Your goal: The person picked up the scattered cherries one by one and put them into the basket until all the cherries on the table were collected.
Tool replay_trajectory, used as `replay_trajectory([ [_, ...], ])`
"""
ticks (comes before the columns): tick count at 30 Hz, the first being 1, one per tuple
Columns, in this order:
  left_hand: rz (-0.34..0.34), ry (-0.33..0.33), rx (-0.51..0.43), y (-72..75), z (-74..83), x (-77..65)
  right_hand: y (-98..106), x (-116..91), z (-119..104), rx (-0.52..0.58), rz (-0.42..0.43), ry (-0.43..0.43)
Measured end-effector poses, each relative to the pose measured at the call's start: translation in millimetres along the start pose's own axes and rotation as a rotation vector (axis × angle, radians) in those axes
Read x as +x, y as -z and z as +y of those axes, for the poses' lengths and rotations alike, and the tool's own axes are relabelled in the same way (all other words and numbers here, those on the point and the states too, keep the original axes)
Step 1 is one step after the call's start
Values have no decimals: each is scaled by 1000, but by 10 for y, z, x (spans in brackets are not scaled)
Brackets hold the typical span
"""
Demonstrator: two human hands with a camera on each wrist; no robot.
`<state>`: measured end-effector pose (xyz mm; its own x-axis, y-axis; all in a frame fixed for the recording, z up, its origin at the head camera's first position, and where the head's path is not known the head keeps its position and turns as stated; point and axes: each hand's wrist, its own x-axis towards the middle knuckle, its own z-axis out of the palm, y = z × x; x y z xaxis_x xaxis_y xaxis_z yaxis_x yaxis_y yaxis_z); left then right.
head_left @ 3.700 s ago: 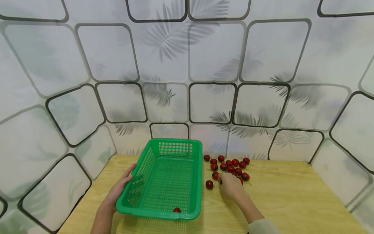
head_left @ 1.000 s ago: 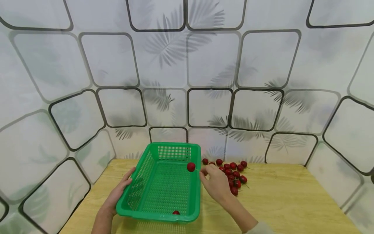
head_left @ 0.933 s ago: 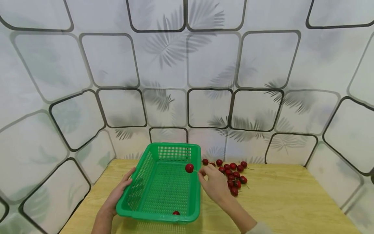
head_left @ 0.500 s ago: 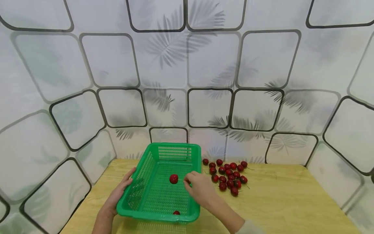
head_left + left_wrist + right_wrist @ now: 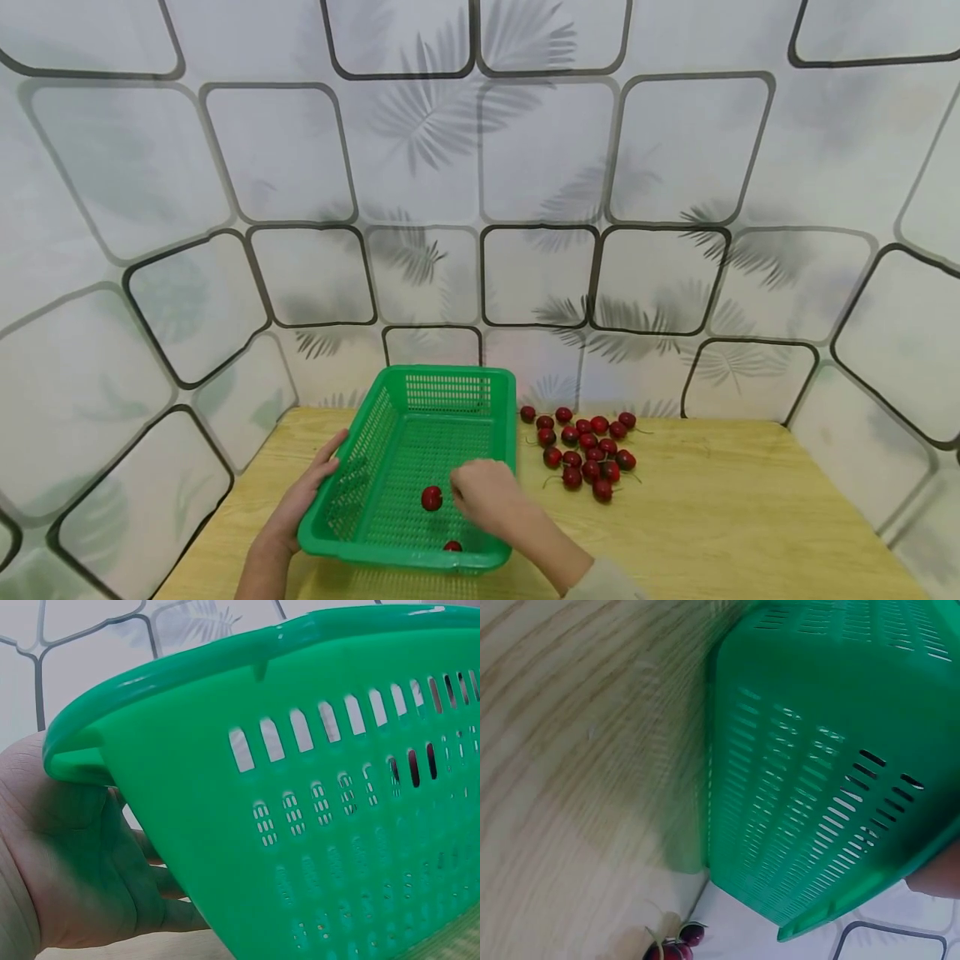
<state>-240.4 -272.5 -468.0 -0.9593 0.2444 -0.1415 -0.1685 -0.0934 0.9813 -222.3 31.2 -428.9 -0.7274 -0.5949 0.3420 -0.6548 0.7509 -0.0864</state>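
Right grip (image 5: 487, 497) pinches a cherry (image 5: 431, 498), left grip (image 5: 300, 494) lies straight-fingered against the green basket (image 5: 375, 552) whose long axis points forward.

The open-topped green basket (image 5: 390, 552) is rectangular, its walls slotted. Inside it, one glossy red cherry (image 5: 431, 498) hangs; a second cherry (image 5: 452, 546) lies by its near wall. Stemmed dark-red cherries (image 5: 595, 455) cluster to its right.

Right hand (image 5: 483, 493) moved from cherry cluster (image 5: 590, 472) to above green basket (image 5: 512, 433). Held cherry (image 5: 431, 498), seen over right rim a second ago, since carried leftward and lowered, brought nearer lone cherry (image 5: 452, 546). Cluster, partly hidden then, now uncovered.
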Motion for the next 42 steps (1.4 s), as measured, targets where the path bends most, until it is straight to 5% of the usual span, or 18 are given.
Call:
replay_trajectory([
  [8,0,-4,7,-17,6,1,-44,-1,52,89,-171,25],
  [14,-9,2,-1,-10,7,-5,-47,-16,19,19,-258,28],
  [35,-44,4,-7,9,15,-22,-57,-30,-63,-188,-353,24],
  [42,-98,-3,-5,35,12,-25,-80,-23,-59,-191,-316,-8],
])
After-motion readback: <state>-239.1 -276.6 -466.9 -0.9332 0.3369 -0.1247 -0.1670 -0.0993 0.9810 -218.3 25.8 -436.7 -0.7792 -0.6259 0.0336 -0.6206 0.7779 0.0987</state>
